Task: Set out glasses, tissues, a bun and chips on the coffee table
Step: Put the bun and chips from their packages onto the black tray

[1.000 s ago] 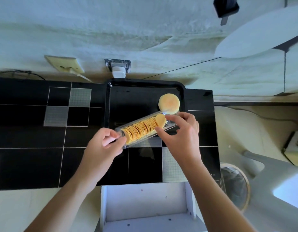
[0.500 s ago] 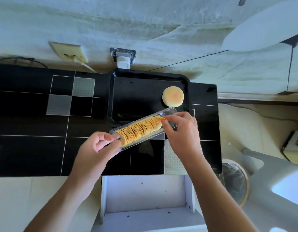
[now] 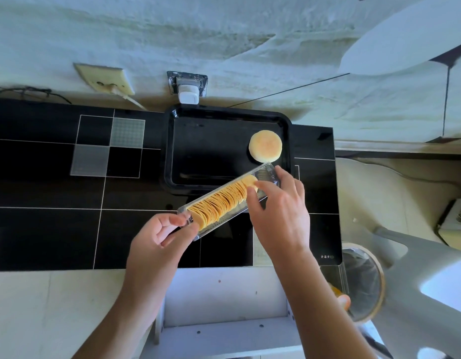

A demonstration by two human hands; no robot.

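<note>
A clear plastic tray of stacked chips point(image 3: 224, 200) is held slanted just above the black coffee table point(image 3: 56, 224), over the near rim of a black serving tray point(image 3: 170, 151). My left hand point(image 3: 159, 237) grips its near left end. My right hand point(image 3: 278, 211) holds the far right end, its fingertips pinching the last chip of the row. A round pale bun point(image 3: 265, 146) lies in the serving tray's right corner. No glasses or tissues are in view.
A white stool or shelf point(image 3: 224, 301) stands below the table's near edge. A bin with a dark liner point(image 3: 364, 281) and a grey chair point(image 3: 436, 286) are at the right. Wall sockets point(image 3: 188, 86) sit behind the table.
The chip tray has shifted toward me and off the serving tray's middle, leaving the bun uncovered. Both hands keep their hold on its ends.
</note>
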